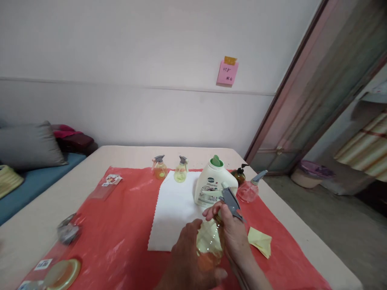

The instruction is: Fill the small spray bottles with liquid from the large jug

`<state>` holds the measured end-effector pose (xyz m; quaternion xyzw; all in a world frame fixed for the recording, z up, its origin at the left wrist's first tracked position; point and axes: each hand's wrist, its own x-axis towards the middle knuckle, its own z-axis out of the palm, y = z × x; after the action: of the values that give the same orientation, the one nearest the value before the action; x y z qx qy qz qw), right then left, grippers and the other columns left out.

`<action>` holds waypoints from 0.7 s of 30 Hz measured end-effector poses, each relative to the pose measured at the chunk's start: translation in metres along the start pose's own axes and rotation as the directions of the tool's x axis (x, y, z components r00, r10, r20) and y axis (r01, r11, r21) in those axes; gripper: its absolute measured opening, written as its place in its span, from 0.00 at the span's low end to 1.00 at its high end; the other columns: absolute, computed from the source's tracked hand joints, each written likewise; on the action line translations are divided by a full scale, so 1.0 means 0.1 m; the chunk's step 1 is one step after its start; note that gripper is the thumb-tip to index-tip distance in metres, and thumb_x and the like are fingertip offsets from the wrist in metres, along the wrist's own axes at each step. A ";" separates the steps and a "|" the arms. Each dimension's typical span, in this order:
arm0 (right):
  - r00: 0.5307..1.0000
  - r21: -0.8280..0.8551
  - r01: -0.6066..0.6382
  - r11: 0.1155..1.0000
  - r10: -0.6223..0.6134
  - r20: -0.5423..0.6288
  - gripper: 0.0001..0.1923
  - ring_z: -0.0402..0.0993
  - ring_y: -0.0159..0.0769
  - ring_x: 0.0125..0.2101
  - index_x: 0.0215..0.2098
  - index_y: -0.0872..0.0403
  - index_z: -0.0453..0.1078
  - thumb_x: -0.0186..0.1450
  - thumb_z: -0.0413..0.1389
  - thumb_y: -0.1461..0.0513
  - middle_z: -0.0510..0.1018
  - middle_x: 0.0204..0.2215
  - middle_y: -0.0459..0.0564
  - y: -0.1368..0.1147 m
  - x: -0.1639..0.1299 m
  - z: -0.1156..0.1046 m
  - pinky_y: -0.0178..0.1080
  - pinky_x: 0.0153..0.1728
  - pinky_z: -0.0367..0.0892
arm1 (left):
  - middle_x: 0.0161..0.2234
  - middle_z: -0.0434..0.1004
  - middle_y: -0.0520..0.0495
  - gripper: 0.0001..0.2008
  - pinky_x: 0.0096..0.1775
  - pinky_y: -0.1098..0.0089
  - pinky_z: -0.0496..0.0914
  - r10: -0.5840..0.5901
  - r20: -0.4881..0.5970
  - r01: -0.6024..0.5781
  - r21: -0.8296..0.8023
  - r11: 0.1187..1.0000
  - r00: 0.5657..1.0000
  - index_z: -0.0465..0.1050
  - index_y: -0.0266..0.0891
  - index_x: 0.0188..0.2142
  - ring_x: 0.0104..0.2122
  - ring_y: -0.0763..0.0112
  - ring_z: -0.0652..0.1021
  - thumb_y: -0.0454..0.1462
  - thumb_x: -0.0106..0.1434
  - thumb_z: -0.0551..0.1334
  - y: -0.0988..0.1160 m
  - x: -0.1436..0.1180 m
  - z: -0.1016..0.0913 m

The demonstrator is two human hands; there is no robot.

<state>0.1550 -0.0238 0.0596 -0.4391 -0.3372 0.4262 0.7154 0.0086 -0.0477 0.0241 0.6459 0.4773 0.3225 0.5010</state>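
Observation:
A clear yellow spray bottle [210,237] with a grey trigger head [231,203] is between my two hands, tilted, in front of the white paper. My left hand [186,253] cups the round body from the left, with its thumb under the lower end. My right hand [234,233] is closed around the neck just below the trigger head. Behind them stands a large cream detergent bottle [207,181] with a green top, its lower right part hidden by the spray head. A folded yellow cloth [260,241] lies right of my right hand.
Two small spray bottles, one orange [160,171] and one yellow [180,174], stand behind the white paper [167,225]. A pink spray bottle [248,192] and a dark pump bottle [238,175] are at right. Plastic packets and a round lid [63,274] lie left on the red sheet [121,225].

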 end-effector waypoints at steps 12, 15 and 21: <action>0.933 -0.082 0.357 0.930 -0.360 -0.022 0.24 0.69 0.32 0.26 0.33 0.47 0.69 0.69 0.57 0.37 0.68 0.22 0.38 -0.15 0.18 -0.34 0.38 0.34 0.69 | 0.51 0.80 0.42 0.32 0.54 0.54 0.74 -0.108 -0.504 0.181 0.099 0.978 0.857 0.69 0.45 0.56 0.51 0.50 0.81 0.38 0.50 0.71 -0.21 0.47 -1.29; 0.921 -0.287 0.367 0.885 -0.301 0.249 0.15 0.69 0.32 0.26 0.37 0.48 0.73 0.67 0.64 0.46 0.74 0.27 0.41 0.09 0.09 -0.09 0.37 0.29 0.65 | 0.49 0.79 0.48 0.35 0.55 0.54 0.75 -0.172 -0.729 0.040 -0.195 0.980 0.662 0.68 0.48 0.53 0.50 0.55 0.81 0.39 0.46 0.77 -0.29 0.51 -1.55; 0.750 -0.591 0.540 0.599 -0.023 0.661 0.09 0.76 0.38 0.41 0.40 0.51 0.76 0.67 0.66 0.54 0.80 0.37 0.46 0.88 0.52 0.63 0.45 0.50 0.72 | 0.50 0.75 0.49 0.37 0.61 0.51 0.70 -0.150 -0.911 -0.203 -0.242 0.949 0.385 0.67 0.46 0.53 0.53 0.56 0.77 0.40 0.46 0.79 -0.31 0.48 -1.64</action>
<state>0.0950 0.0662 0.0092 -0.4755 -0.7561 0.2340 0.3841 -0.1306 0.0546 0.0394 0.2766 0.6057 0.7056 0.2423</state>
